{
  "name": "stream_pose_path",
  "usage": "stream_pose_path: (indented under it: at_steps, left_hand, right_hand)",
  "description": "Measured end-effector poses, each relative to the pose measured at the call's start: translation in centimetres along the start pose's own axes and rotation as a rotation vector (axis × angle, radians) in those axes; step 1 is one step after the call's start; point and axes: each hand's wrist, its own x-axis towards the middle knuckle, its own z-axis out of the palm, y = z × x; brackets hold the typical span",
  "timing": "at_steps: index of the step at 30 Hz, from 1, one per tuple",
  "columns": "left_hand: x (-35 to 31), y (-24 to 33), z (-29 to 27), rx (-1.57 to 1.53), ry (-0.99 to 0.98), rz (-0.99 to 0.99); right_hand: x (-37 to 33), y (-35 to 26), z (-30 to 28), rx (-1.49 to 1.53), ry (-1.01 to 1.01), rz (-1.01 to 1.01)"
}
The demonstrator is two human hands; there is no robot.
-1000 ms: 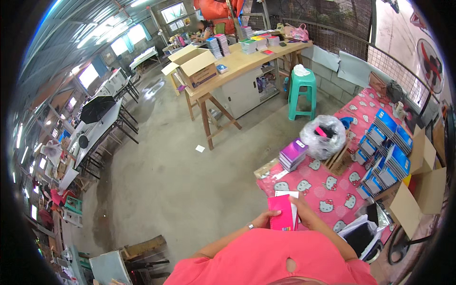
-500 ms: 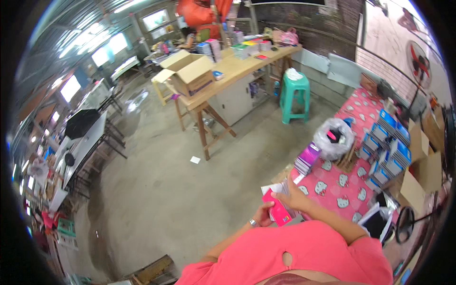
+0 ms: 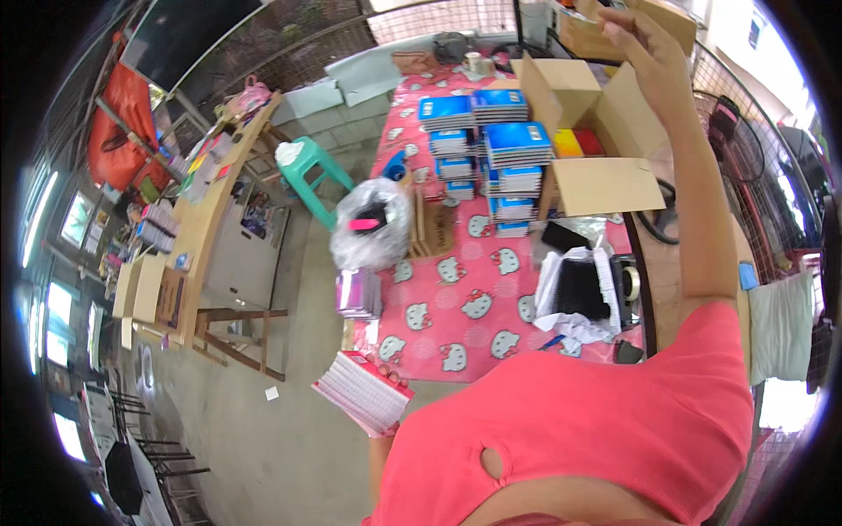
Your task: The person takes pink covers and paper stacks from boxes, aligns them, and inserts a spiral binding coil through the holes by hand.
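Note:
My left hand (image 3: pixel 394 378) grips a stack of thin booklets (image 3: pixel 362 396) with pink-red covers, low in front of my body. Their white page edges face up, and only a few fingertips show along the side. My right arm stretches far to the right, and my right hand (image 3: pixel 647 60) is raised with loosely bent fingers apart and nothing seen in them. That hand appears beside the cardboard box (image 3: pixel 586 37) at the back; whether it touches it I cannot tell. Below, an open carton (image 3: pixel 611 187) holds yellow and red items.
Stacks of blue booklets (image 3: pixel 517 145) stand on the pink patterned table cover (image 3: pixel 478 337). Nearer are a purple booklet stack (image 3: pixel 358 294), a clear plastic bag (image 3: pixel 373 250) and a black item in white wrapping (image 3: pixel 574 294). A green stool (image 3: pixel 316 175) and a wooden table (image 3: pixel 210 223) stand left.
My view has swung right toward the covered table. My right hand has left the booklets and reached far out to the right; my left hand keeps the stack, now turned edges-up.

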Motion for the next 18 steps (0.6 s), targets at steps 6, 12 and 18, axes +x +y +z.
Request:
stream_pose_path:
  at_steps: [6, 12, 18]
  left_hand:
    - [7.2, -7.5, 10.5, 0.134, 0.11, -0.022]
    - [14.1, -7.9, 10.4, 0.185, 0.066, -0.066]
    - [20.7, -6.6, 7.4, 0.114, -0.014, -0.11]
  right_hand:
    - [-0.4, 28.3, -0.9, -0.317, -0.776, 0.643]
    - [-9.1, 43.2, 6.5, -0.524, -1.635, 1.366]
    - [-16.4, 49.3, 9.4, -0.174, -1.593, 1.62]
